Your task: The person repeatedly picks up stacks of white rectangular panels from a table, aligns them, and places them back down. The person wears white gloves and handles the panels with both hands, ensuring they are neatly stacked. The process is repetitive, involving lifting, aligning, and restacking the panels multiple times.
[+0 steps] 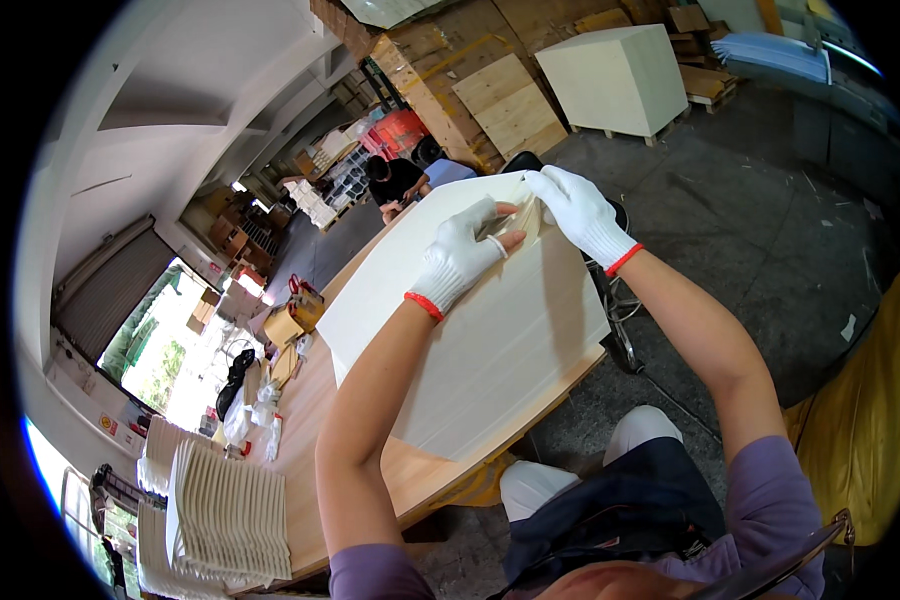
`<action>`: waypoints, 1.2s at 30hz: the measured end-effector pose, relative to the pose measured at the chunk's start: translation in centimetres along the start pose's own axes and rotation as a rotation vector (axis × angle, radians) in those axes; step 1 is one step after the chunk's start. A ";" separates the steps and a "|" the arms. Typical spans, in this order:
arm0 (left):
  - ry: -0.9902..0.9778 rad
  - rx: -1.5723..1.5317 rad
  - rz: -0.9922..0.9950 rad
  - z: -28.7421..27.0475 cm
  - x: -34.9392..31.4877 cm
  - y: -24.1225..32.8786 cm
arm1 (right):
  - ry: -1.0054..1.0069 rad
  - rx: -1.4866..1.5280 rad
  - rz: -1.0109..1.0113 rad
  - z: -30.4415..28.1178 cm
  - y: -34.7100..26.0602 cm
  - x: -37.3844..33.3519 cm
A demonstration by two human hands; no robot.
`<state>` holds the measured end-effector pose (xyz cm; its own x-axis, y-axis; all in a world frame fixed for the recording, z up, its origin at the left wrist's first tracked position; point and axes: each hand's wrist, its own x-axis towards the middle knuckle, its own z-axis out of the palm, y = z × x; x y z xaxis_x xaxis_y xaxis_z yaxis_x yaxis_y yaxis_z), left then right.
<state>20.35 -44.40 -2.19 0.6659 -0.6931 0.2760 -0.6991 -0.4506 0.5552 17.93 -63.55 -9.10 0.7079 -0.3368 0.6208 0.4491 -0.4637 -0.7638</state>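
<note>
A large white sheet [470, 370] lies on the light wooden table in front of me, its far end beneath my hands. A thin, folded cream strip [532, 218] stands up from the sheet near its far right corner. My left hand [467, 250], in a white glove with a red cuff and bare fingertips, closes its curved fingers on the strip's left side. My right hand [575, 208], gloved the same way, is closed at the strip's right side by the sheet's corner. Its fingertips are partly hidden.
Stacks of cream folded pieces [232, 510] stand on the table [305, 450] at the near left. Gloves and tools clutter its left edge. Beyond the table a person [400, 180] sits low. A wrapped pallet load [615, 85] and wooden crates stand behind. Yellow cloth [865, 390] hangs at right.
</note>
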 end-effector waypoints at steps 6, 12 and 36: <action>0.114 0.018 0.181 0.1 0.4 -0.9 | -0.015 -0.029 0.009 -0.3 -0.4 -0.5; 0.058 0.148 0.097 -0.2 0.5 -0.4 | -0.051 -0.076 0.056 -0.6 -0.6 -0.5; 0.002 0.218 0.046 0.1 0.3 -0.2 | 0.008 -0.009 0.024 -0.3 -0.5 -0.7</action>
<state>20.64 -44.55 -2.25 0.6327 -0.7144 0.2987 -0.7681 -0.5302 0.3590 17.00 -63.30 -9.11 0.7141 -0.3546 0.6036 0.4273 -0.4623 -0.7770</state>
